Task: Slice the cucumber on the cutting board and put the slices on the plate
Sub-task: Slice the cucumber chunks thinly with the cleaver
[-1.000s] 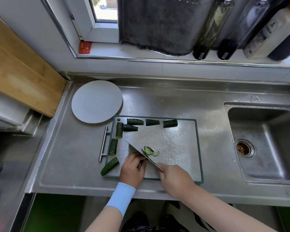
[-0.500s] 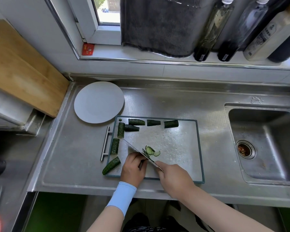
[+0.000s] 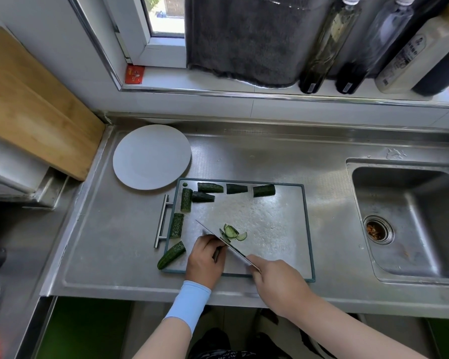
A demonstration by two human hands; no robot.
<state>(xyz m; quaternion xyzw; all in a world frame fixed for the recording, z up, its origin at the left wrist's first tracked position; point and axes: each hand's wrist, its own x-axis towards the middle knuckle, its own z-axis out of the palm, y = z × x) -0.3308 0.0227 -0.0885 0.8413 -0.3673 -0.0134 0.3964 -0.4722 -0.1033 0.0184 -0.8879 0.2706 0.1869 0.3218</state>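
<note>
Knife (image 3: 213,233) still gripped by right hand (image 3: 278,281); left hand (image 3: 204,263) still curled on cucumber piece (image 3: 216,253); slices (image 3: 233,232) alongside.

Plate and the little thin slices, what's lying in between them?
In the head view, two cucumber chunks lie between the plate and the thin slices, at the far left corner of the cutting board. After them, bare board.

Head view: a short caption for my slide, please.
Right hand slices cucumber with a knife on the cutting board; left hand holds it.
</note>
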